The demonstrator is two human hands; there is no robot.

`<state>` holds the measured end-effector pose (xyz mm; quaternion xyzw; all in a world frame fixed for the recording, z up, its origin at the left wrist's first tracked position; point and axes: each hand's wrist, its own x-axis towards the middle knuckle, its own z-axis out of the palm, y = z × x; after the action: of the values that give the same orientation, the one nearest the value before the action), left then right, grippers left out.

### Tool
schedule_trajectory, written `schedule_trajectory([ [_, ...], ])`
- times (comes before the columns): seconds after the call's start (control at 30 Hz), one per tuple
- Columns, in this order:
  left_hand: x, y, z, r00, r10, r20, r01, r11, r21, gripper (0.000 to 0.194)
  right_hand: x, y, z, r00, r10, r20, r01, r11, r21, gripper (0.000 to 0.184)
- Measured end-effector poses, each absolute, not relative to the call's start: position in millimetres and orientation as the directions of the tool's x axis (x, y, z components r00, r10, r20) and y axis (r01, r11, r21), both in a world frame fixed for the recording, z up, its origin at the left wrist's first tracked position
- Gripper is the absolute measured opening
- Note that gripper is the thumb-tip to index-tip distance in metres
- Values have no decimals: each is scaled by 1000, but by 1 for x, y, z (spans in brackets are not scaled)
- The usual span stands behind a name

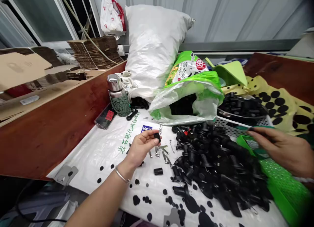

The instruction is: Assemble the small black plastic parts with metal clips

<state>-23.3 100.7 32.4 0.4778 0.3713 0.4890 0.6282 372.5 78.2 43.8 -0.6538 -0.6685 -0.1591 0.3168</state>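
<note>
My left hand (141,147) is closed, with thumb and fingers pinching a small black cylindrical cap (157,137) above the white sack sheet. Over at the right, my right hand (286,150) has its thumb and forefinger pressed together above a green tray (277,191). Something thin and dark shows at those fingertips, too small to name. Between the hands lies a large heap of black plastic parts (216,161), some with metal pins. A loose black cylinder (158,171) rests below my left hand, and several small metal strips (165,151) lie just beside it.
Behind the heap stand an open green rice bag (188,73) and a big white sack (157,40). A steel flask (117,93) and a phone (105,116) are at the left. Black parts fill a bowl (241,109) at the right. Brown boards (73,112) edge the table.
</note>
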Motion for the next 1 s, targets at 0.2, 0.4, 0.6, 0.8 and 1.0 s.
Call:
schedule_trajectory([
  [0.2, -3, 69, 39, 345, 905, 249, 117, -305, 945, 28, 266, 42, 66, -23, 881, 472, 727, 338, -597, 37],
  [0.4, 7, 41, 45, 429, 817, 386, 235, -513, 826, 25, 206, 24, 61, -141, 936, 323, 367, 353, -861, 29],
  [0.6, 13, 31, 40, 427, 825, 371, 228, -495, 838, 25, 194, 12, 57, 17, 953, 301, 147, 295, -944, 13],
  [0.8, 17, 25, 35, 454, 821, 345, 194, -469, 861, 26, 195, 1, 50, -57, 837, 544, 430, 512, -744, 11],
  [1.0, 12, 23, 32, 453, 837, 306, 180, -422, 889, 22, 198, -4, 43, -316, 726, 611, 560, 662, -498, 20],
])
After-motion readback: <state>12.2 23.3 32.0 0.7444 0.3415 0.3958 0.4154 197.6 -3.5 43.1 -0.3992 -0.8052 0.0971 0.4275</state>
